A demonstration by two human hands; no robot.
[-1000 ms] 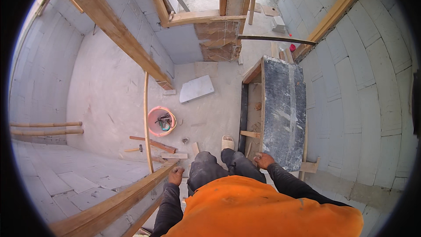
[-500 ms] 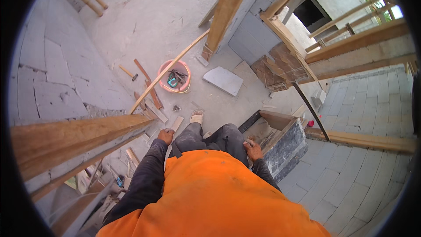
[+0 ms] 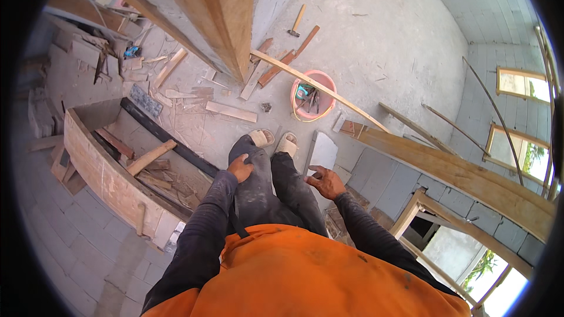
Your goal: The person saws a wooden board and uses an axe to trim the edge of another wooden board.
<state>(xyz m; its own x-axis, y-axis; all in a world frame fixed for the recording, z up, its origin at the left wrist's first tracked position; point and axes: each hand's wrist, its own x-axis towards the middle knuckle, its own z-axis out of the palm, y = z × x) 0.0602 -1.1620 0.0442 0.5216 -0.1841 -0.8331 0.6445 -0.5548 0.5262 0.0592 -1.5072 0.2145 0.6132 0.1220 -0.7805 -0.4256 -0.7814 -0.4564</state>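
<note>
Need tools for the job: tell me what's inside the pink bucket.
The pink bucket holds several dark hand tools, a teal object and a yellowish coil at its rim. A thin wooden strip crosses over it, covering part; the bottom is hidden.

Bucket (image 3: 313, 95) ahead of feet (image 3: 274, 140)

Left hand (image 3: 240, 168) rests on the left thigh, fingers spread; right hand (image 3: 326, 182) hangs empty beside the right leg. Passage forward is narrowed by a thick timber beam (image 3: 220, 12) overhead and a thin slat (image 3: 320, 88) crossing above the pink bucket (image 3: 313, 95). A wooden trough (image 3: 100, 167) blocks the left. Offcuts (image 3: 230, 111) litter the floor ahead.
</note>
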